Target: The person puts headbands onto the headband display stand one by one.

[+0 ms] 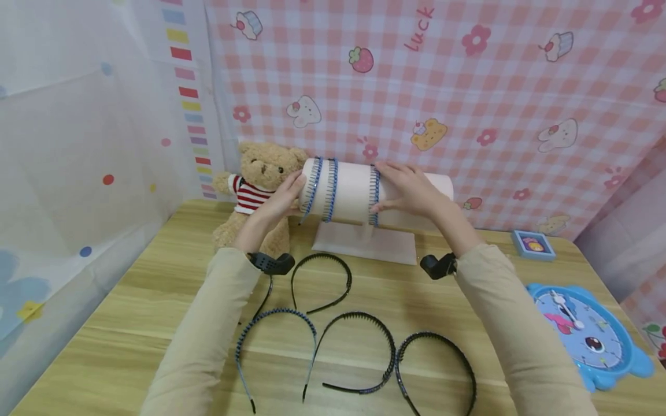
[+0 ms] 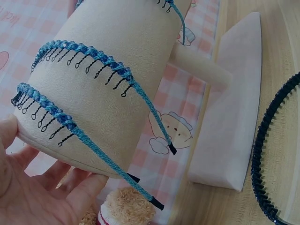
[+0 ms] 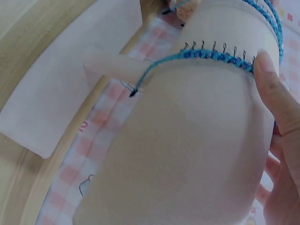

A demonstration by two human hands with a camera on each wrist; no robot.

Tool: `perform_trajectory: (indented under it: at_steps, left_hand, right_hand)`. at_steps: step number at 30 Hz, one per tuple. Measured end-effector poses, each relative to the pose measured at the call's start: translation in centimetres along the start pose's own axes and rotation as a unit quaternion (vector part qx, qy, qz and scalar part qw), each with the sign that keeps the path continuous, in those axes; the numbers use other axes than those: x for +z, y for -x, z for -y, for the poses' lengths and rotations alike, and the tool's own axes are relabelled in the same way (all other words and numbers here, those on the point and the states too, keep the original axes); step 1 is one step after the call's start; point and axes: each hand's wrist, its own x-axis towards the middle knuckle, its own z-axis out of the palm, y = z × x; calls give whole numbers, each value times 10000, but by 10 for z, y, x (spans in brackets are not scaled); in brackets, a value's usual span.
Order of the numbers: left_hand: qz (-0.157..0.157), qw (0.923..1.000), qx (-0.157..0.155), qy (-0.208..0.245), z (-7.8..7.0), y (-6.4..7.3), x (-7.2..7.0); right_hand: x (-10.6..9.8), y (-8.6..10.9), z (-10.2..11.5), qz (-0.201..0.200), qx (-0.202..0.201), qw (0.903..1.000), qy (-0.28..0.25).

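Holding rightmost blue headband [image 1: 374, 193] midway along pale roll [image 1: 351, 190] between thumb, near side, and fingers, far side, of my right hand [image 1: 411, 188]; my left hand [image 1: 276, 202] (fingers loosely spread) touches the roll's left end.

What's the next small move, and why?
Perhaps have the right hand nudge the blue headband it touches toward the left hand: that band's gap to the two end headbands looks wider than the gap between those two.

Soft, even light leaves faint shadows on the tabletop [image 1: 426, 306]; both wrist views look slightly hazy.
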Motion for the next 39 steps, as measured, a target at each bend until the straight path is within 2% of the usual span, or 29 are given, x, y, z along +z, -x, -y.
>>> perform_trajectory:
  at_steps: [6,12,15,23,32,35,39]
  left_hand:
    - [51,10000,51,22,0,1,-1]
    - [12,10000,27,77,1,2,-2]
    - [21,9999,32,100,3,2,-1]
    - [77,9998,56,150,2,1,-1]
    - [66,9999,45,105,0,1,-2]
    - [61,9999,35,109,0,1,-2]
    - [53,10000,12,63,-1,1,-2]
  right_hand:
    - [-8,-7,-4,480,160,9981,-357]
    - [-9,-12,-4,691,170,9974,-131]
    - [-8,-13,-4,686,137,9975,-102]
    - [-9,-12,-8,595,149,9970,-469]
    - [-3,-12,-4,438,50,9984,341]
    - [-2,-12,-8,394,152,9988,229]
    - [-2,-12,-15,406,356,9984,-190]
